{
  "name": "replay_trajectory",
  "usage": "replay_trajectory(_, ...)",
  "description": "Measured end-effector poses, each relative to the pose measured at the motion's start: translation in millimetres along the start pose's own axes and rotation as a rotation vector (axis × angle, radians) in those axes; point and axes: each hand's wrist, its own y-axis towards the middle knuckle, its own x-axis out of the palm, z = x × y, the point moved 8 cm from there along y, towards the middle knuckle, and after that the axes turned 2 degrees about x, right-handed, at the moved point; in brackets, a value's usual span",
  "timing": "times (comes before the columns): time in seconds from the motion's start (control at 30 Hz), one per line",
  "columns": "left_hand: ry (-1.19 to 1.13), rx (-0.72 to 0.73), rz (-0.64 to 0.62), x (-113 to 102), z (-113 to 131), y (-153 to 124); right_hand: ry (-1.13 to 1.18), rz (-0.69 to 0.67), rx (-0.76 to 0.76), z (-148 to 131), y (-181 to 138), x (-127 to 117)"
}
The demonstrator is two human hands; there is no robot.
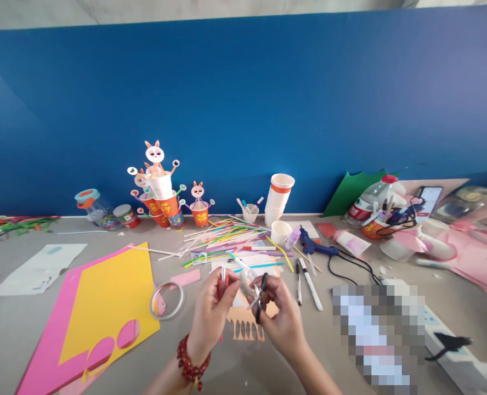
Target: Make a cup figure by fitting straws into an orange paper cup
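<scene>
Head cam: gray tbl (pixel 124 367), blue partition (pixel 235 109) behind; L hand (pixel 210 304) pinching red item (pixel 221 286), R hand (pixel 283 315) gripping scissors (pixel 259 311).

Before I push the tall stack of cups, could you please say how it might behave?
The cup stack may tip, being tall and narrow. It looks like paper, so is likely light, and could separate, being nested.

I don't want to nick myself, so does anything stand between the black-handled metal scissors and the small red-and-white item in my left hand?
Yes: thumb and fingers of your left hand stand between that small red-and-white item and the scissors. A clear round item also shows in the gap, at a depth I can't judge.
</scene>
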Motion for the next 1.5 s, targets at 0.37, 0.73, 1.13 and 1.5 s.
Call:
replay_trajectory(0.37,-0.234,-0.094,0.036,4.3,-23.5,1.9,-0.133,0.023,-0.077,-5.2,0.8,0.6)
replay_trajectory(0.73,-0.155,-0.04,0.047,7.3,-12.9,-1.4,-0.06,0.014,-0.044,-0.6,2.6,1.7)
replay_trajectory(1.13,-0.174,0.052,0.12,-1.5,-11.4,-2.9,0.304,0.047,0.135,0.8,7.3,-0.3)
replay_trajectory(1.5,0.331,0.431,0.036,-0.6,32.5,-7.0,0.279,0.046,0.104,2.6,3.4,-0.6)
